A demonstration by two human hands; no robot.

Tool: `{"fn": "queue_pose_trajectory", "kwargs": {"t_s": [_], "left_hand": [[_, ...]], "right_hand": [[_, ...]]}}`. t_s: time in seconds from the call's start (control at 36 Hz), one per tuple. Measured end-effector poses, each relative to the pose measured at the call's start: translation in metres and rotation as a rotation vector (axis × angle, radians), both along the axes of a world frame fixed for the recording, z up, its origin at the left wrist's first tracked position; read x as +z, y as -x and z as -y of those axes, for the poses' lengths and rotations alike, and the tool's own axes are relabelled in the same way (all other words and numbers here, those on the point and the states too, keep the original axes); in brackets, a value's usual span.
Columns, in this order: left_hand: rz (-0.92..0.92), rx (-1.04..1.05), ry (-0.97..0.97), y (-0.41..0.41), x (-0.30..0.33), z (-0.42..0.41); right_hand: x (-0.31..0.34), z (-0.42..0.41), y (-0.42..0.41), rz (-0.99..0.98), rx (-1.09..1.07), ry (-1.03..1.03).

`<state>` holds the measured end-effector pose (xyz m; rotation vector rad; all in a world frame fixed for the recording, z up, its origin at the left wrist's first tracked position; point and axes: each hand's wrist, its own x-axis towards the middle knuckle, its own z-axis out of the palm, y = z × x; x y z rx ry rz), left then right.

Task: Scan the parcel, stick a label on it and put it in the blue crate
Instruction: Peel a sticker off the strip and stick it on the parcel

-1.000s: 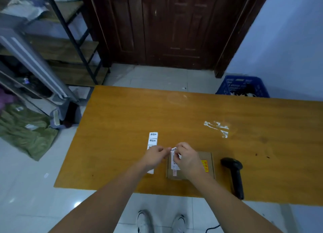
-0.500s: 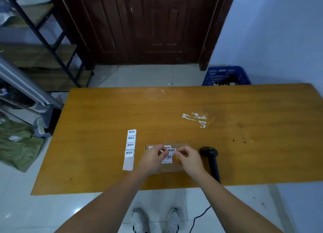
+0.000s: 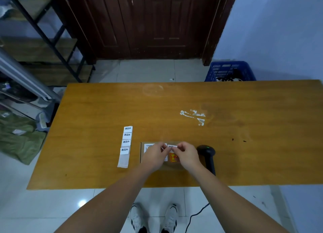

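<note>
A flat brown cardboard parcel [image 3: 143,153] lies near the front edge of the wooden table [image 3: 174,101], with a white printed sticker and an orange sticker on top. Both hands hover over it. My left hand [image 3: 154,156] and my right hand [image 3: 187,155] pinch a small white label [image 3: 172,146] between their fingertips, just above the parcel's top. A strip of white labels [image 3: 126,143] lies left of the parcel. The black handheld scanner [image 3: 208,156] rests right of it. The blue crate [image 3: 227,71] stands on the floor beyond the table's far right edge.
White tape residue [image 3: 194,115] marks the tabletop. A dark wooden door [image 3: 148,23] is behind the table, metal shelving [image 3: 40,40] at the left, green cloth [image 3: 19,138] on the floor. The scanner cable [image 3: 195,215] hangs by my shoes.
The camera view has shifted, so the table sits more centred. Both hands stay over the parcel and have brought the small label lower, close to its top.
</note>
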<state>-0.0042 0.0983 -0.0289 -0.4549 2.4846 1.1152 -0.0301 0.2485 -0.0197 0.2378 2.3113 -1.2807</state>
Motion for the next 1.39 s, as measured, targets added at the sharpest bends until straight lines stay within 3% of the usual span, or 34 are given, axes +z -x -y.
{"fn": "queue_pose_trajectory", "kwargs": {"t_s": [0.36, 0.92, 1.39], "left_hand": [[0.116, -0.057, 0.288, 0.032, -0.006, -0.015], [0.209, -0.116, 0.521, 0.037, -0.01, -0.027], [0.226, -0.104, 0.408, 0.041, -0.012, -0.019]], "right_hand": [[-0.016, 0.007, 0.024, -0.025, 0.047, -0.202], [-0.024, 0.013, 0.027, -0.069, 0.1, -0.412], [-0.025, 0.008, 0.032, -0.098, 0.135, -0.459]]}}
